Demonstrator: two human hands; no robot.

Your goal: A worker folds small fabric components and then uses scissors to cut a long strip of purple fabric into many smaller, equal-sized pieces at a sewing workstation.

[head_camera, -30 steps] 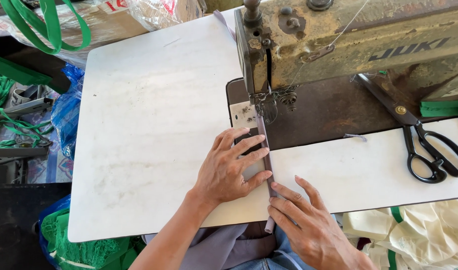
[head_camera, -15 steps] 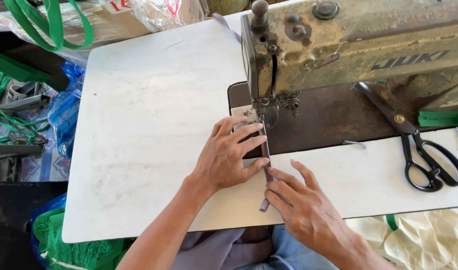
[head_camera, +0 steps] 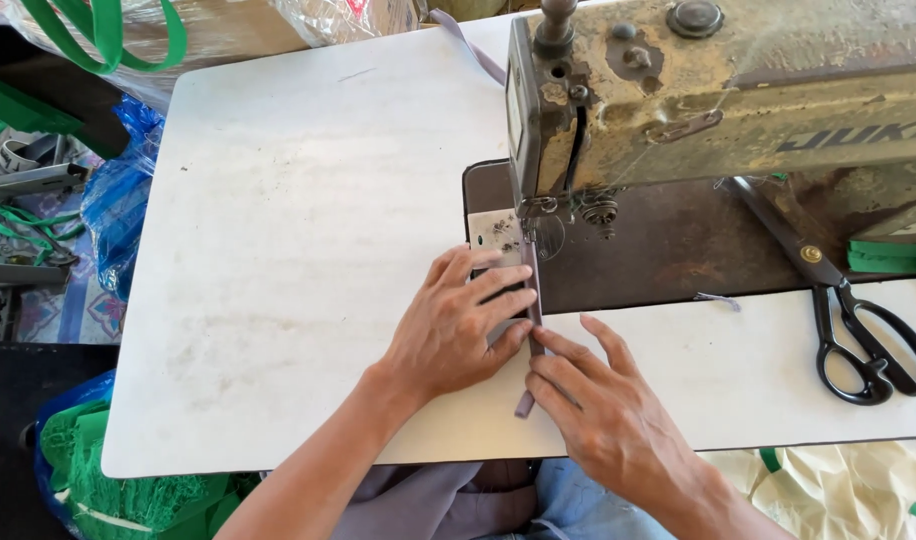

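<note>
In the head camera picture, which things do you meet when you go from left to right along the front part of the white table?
Blue plastic bag → left hand → grey fabric strip → right hand → black scissors.

Narrow grey-purple fabric strip (head_camera: pixel 531 330) lying flat, lengthwise on white table, far end under machine foot.
</note>
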